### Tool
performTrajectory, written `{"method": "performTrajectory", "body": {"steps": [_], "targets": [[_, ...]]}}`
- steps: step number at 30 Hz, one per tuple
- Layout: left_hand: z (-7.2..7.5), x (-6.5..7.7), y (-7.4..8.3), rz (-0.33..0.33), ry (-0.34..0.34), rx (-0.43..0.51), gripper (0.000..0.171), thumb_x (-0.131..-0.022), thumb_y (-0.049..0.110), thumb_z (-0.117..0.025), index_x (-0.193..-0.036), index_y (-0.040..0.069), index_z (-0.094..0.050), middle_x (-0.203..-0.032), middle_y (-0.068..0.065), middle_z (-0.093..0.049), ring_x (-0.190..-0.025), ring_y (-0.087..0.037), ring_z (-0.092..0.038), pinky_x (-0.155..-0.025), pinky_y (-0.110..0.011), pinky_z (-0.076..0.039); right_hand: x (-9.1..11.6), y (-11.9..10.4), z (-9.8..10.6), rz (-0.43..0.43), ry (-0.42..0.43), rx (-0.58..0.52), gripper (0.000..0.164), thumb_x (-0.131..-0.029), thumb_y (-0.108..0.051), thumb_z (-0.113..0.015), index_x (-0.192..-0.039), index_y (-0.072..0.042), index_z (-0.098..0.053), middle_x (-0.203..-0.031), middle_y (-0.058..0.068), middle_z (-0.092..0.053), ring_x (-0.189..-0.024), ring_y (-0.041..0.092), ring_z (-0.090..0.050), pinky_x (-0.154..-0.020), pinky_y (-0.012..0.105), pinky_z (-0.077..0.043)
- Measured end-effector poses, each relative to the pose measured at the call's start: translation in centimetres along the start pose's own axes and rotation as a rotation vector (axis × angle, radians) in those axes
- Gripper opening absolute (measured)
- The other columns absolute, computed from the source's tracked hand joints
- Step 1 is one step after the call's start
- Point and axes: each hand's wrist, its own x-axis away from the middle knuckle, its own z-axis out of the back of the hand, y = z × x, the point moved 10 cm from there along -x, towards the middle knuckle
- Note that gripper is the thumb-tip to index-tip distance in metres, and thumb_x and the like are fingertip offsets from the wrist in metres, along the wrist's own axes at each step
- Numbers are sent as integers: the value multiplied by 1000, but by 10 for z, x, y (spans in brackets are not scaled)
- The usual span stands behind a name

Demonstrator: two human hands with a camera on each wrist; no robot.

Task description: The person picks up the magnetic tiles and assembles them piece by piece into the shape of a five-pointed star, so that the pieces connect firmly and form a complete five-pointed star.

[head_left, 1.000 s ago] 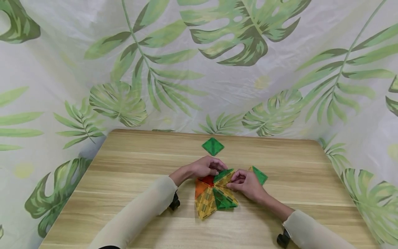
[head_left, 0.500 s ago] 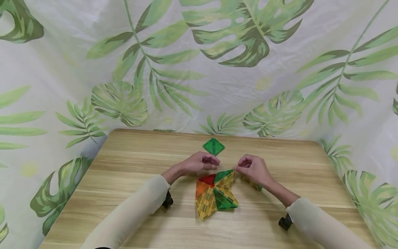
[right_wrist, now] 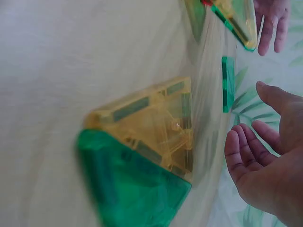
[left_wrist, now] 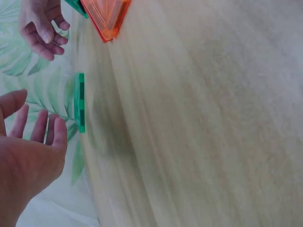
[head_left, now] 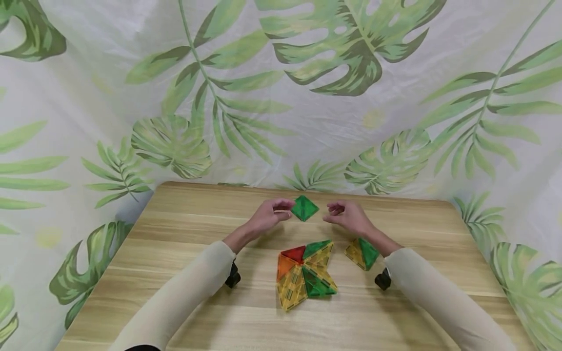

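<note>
Two green triangular magnetic tiles (head_left: 306, 209) lie edge to edge as a diamond near the table's back edge. My left hand (head_left: 265, 217) is at their left, fingers loosely bent and holding nothing. Its fingertips overlap the diamond's left corner in the head view; the left wrist view shows a gap. On the right, my right hand (head_left: 351, 218) hovers apart from the diamond, its fingers relaxed around nothing. Nearer me sits a cluster of red, orange, yellow and green magnetic tiles (head_left: 291, 285). Its right side has a notch.
A yellow triangular tile (right_wrist: 161, 127) joined to a green triangular tile (right_wrist: 132, 184) lies right of the cluster, beside my right forearm. A leaf-printed cloth (head_left: 246, 117) hangs behind the wooden table (head_left: 197, 214).
Both hands have left the cluster and moved back to either side of the green diamond. The right hand no longer touches the cluster's upper tip. The tiles have stayed in place.
</note>
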Motion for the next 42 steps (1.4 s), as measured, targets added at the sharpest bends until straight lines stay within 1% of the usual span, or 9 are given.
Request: {"method": "performTrajectory", "body": {"steps": [6,11,15,21,25,30,36,39,42], "targets": [[11,-8,-10,53,78,-21,48,-104,5,-64,-149,-5,-53,-152,-25,-55,-143,-41,-51,-116,-51,-45,-22,2,-8,5,-26,9,50,-95,-19,-82,-135,8,-66,-122,23,-73,-110,34,-70,-94,47,-59],[11,-13,-18,110,77,15,53,-102,4,-65,-153,-3,-50,-157,-26,-49,-147,-41,-46,-120,-51,-41,-34,4,-14,40,-20,-2,48,-92,-10,-84,-131,12,-67,-119,25,-74,-106,37,-72,-92,46,-61],[8,-16,-20,132,71,54,53,-103,2,-63,-154,-2,-48,-159,-28,-46,-149,-42,-44,-120,-52,-40,-40,6,-20,49,-26,-17,48,-91,-7,-84,-132,11,-67,-122,25,-73,-107,37,-72,-91,44,-61],[2,-20,-19,130,73,35,53,-103,0,-62,-153,-4,-48,-157,-28,-47,-149,-43,-43,-120,-52,-40,-43,7,-26,64,-28,-42,48,-91,-5,-83,-134,10,-66,-128,24,-72,-110,36,-72,-93,43,-61],[-1,-22,-17,120,76,13,53,-100,-3,-61,-152,-6,-49,-154,-29,-51,-144,-43,-48,-119,-52,-41,-44,6,-27,67,-15,-61,48,-90,-1,-83,-132,11,-67,-127,25,-72,-109,37,-71,-92,43,-61],[-5,-25,-14,111,85,-27,50,-100,-5,-60,-149,-7,-52,-148,-27,-58,-136,-41,-56,-117,-50,-44,-47,8,-28,72,11,-92,46,-88,2,-84,-130,12,-67,-124,25,-73,-106,35,-72,-88,35,-61],[-10,-29,-14,82,82,-40,44,-101,-6,-60,-145,-9,-55,-146,-27,-59,-135,-41,-55,-116,-49,-45,-47,11,-29,67,61,-90,42,-85,4,-85,-124,10,-70,-118,24,-75,-102,34,-72,-83,27,-59],[-9,-29,-15,79,91,-46,43,-101,-6,-61,-144,-9,-57,-145,-26,-59,-134,-41,-56,-114,-50,-46,-46,11,-30,61,70,-83,41,-85,3,-86,-123,9,-72,-117,23,-75,-102,34,-72,-83,28,-59],[-9,-29,-15,86,101,-53,41,-100,-7,-61,-141,-8,-60,-145,-24,-59,-133,-40,-57,-113,-49,-48,-45,12,-31,51,62,-81,40,-85,3,-86,-123,7,-73,-118,22,-75,-104,34,-71,-86,32,-59]]}}
